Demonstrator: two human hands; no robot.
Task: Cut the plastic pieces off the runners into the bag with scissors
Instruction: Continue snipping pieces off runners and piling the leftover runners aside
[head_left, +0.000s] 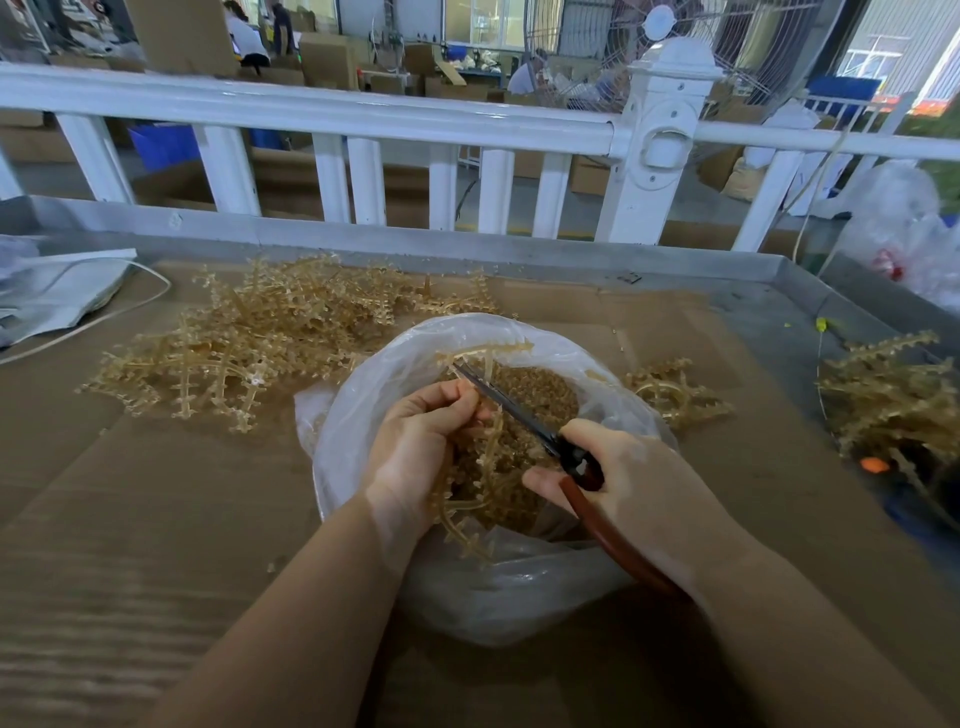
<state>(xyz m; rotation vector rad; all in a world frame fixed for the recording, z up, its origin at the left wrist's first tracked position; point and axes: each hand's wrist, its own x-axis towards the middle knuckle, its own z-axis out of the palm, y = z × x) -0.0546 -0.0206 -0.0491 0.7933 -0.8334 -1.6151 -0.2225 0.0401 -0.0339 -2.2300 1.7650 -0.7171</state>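
Left hand (415, 441) grips a runner (480, 467) over the bag (363, 405). Right hand (623, 478) clenched on scissors (519, 413); blades nearly closed, above cut pieces (540, 389).

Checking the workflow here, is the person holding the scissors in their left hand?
No, the right hand grips the scissors, while the left hand holds a runner over the bag.

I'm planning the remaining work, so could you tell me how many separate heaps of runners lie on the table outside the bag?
3: a big heap left of the bag, a small one right of it, another at the far right edge.
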